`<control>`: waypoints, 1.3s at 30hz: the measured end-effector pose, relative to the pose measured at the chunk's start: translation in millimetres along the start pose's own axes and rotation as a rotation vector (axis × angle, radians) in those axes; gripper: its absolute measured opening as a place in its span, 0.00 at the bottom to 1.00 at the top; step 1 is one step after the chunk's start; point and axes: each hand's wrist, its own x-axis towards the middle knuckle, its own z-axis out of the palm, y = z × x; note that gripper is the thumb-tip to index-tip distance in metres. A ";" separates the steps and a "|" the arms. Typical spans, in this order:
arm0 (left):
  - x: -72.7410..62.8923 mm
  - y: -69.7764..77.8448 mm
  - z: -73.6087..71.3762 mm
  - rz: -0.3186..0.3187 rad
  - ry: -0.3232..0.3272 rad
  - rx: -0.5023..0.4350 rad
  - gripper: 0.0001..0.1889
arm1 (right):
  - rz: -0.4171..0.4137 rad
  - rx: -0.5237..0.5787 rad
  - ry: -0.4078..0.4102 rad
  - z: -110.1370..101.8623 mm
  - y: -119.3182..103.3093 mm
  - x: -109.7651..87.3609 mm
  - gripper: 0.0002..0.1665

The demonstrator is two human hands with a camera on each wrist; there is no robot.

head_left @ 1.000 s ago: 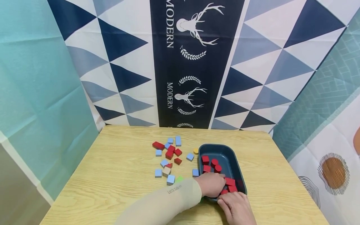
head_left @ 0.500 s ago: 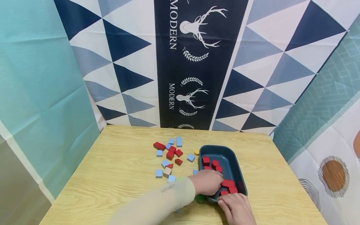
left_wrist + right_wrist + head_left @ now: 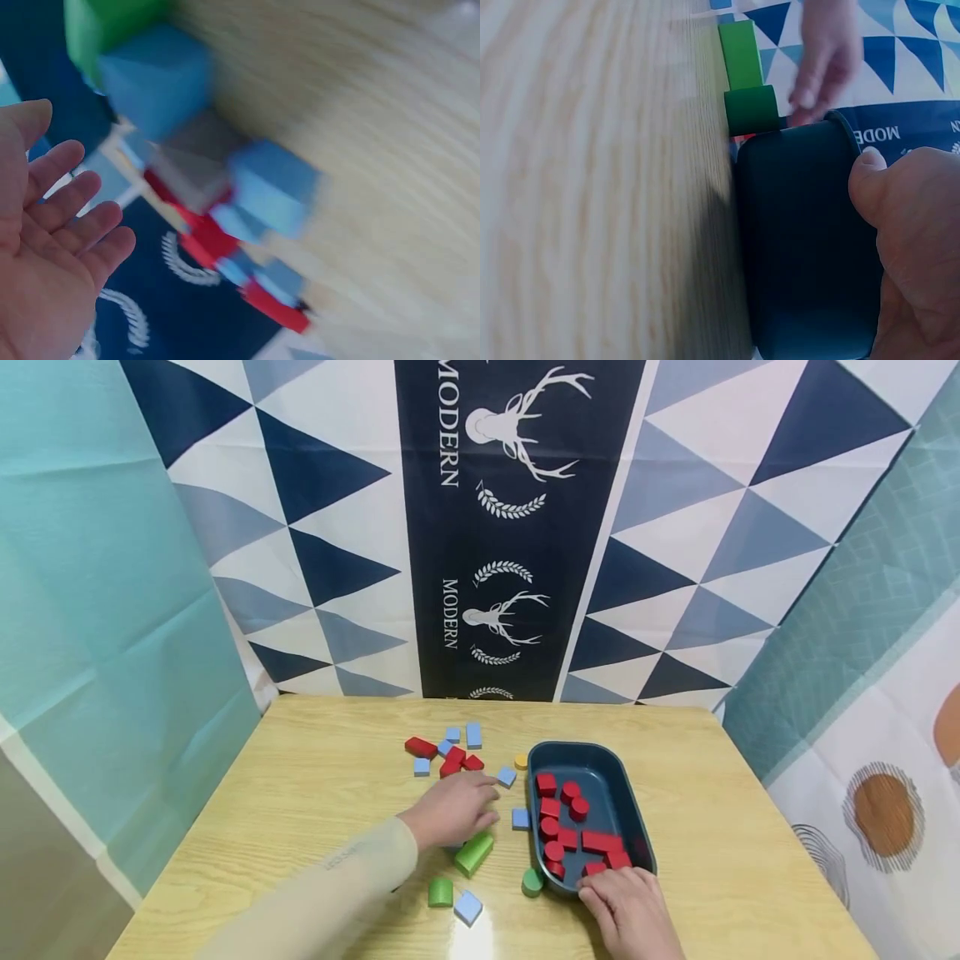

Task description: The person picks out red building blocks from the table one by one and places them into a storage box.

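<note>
My left hand [image 3: 457, 806] hovers over the loose blocks left of the tray, fingers relaxed and holding nothing. In the left wrist view its palm and fingers [image 3: 67, 232] face the blurred blocks. Below it lies a light green block [image 3: 474, 855]; red blocks [image 3: 455, 755] and a blue block [image 3: 506, 777] lie just beyond the fingertips. The dark blue tray [image 3: 617, 777] contains several red blocks [image 3: 602, 842], some of them cylinders. My right hand [image 3: 628, 906] grips the tray's near right rim, its thumb [image 3: 868, 176] at the edge in the right wrist view.
Close to the tray's left side stand a green cylinder [image 3: 532, 882], a blue block [image 3: 521, 818] and a small yellow piece [image 3: 521, 762]. Nearer the front lie a green arched block [image 3: 440, 892] and a blue block [image 3: 468, 907]. Patterned cloth [image 3: 337, 527] hangs behind the wooden table [image 3: 300, 793].
My left hand has come out of the tray and moved left over the loose blocks, uncovering the red cylinders along the tray's left side. My right hand stays at the rim.
</note>
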 end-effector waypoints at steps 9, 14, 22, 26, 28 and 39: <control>-24.4 -37.3 10.8 -0.095 0.114 -0.047 0.10 | -0.039 -0.001 0.033 -6.2 0.7 9.4 0.13; -18.7 -37.4 20.8 -0.102 0.077 -0.017 0.12 | -0.059 -0.002 0.038 -5.3 0.2 8.4 0.13; 3.5 -30.3 27.0 -0.174 0.086 0.050 0.23 | -0.014 -0.007 0.002 -3.2 0.6 3.2 0.13; 18.4 -26.2 28.6 -0.230 0.085 0.018 0.27 | -0.004 0.002 -0.006 -2.2 -0.1 1.8 0.13; 26.7 -24.1 30.9 -0.243 0.076 0.025 0.23 | 0.014 0.011 -0.017 -2.0 -0.9 0.9 0.13; 31.7 -7.3 30.1 -0.248 0.087 -0.009 0.09 | 0.024 0.018 -0.022 -2.0 -1.0 0.0 0.14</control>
